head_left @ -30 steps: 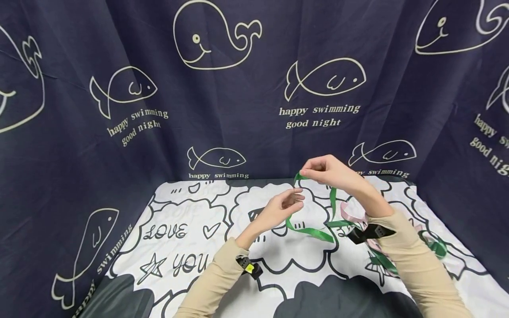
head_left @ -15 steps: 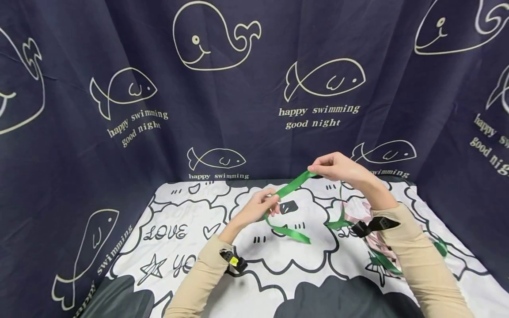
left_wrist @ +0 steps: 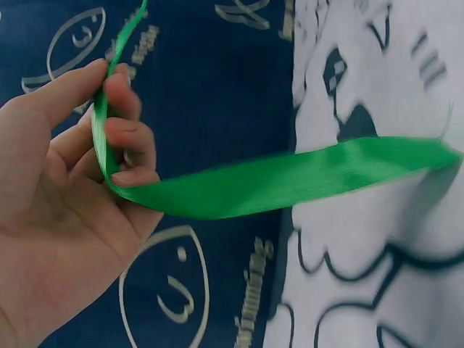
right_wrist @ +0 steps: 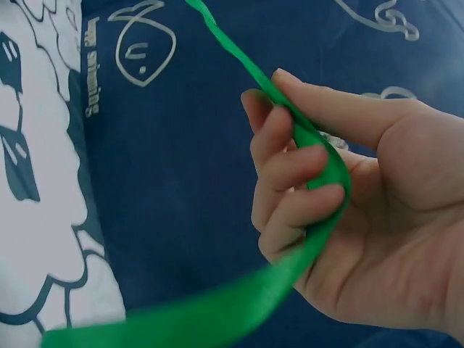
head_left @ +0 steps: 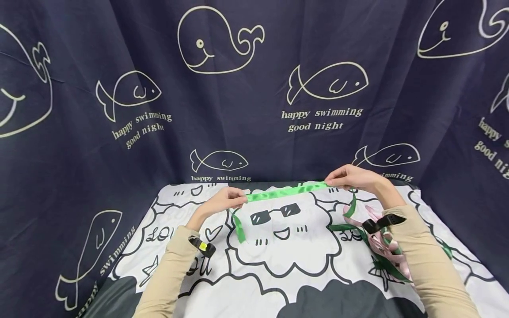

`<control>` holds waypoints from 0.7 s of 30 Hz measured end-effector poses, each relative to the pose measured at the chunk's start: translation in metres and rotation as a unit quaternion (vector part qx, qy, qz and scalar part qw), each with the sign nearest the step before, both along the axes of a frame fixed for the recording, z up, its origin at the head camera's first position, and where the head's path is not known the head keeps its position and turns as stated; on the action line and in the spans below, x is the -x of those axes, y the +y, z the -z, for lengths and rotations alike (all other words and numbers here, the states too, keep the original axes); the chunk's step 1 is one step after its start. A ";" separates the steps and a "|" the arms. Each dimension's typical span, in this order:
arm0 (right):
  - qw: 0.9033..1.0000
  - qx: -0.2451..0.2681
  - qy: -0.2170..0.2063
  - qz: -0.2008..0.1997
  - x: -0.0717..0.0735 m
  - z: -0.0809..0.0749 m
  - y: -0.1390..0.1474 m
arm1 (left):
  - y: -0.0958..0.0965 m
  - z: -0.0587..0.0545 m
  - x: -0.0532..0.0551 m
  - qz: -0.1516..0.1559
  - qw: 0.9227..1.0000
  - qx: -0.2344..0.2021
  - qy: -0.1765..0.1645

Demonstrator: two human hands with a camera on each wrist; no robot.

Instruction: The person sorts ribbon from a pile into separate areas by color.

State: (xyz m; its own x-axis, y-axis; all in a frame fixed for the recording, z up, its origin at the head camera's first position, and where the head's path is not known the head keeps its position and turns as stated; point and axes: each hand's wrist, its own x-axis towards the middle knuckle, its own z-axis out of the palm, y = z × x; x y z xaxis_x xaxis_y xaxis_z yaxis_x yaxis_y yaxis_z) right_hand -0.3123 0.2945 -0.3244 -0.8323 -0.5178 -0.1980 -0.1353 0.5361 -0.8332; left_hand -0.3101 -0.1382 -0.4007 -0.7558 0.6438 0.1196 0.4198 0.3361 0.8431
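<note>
A green satin ribbon [head_left: 286,192] stretches nearly straight between the two hands, above the far part of the table. My left hand [head_left: 224,199] pinches it between thumb and fingers; a short tail hangs below that hand. In the left wrist view the ribbon [left_wrist: 239,185] passes across the palm and out under the curled fingers. My right hand [head_left: 351,177] pinches the other side, a little higher up. The right wrist view shows the ribbon [right_wrist: 319,163] running through the palm under curled fingers, its lower length trailing off to the left.
Pink ribbon [head_left: 383,247] lies tangled with more green ribbon [head_left: 391,267] on the table's right side, partly behind the right forearm. A white cartoon-print cloth [head_left: 286,256] covers the table. A dark blue curtain [head_left: 254,115] hangs right behind it.
The left hand, loose near the ribbon at first, has taken hold of it and moved left. The right hand has shifted right. The ribbon between them has gone from slack to taut.
</note>
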 end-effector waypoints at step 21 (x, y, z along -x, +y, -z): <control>0.992 -0.088 0.042 0.081 0.030 0.063 0.052 | -0.057 0.025 0.026 -0.170 0.955 0.212 0.114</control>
State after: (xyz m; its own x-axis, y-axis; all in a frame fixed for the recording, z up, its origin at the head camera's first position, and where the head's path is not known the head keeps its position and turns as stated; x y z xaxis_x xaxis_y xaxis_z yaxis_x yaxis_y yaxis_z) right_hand -0.3419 0.3461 -0.3877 -0.9194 -0.3391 -0.1991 -0.1004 0.6920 -0.7149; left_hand -0.3364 -0.1953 -0.4256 -0.9154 0.3924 0.0898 0.3822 0.7772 0.4999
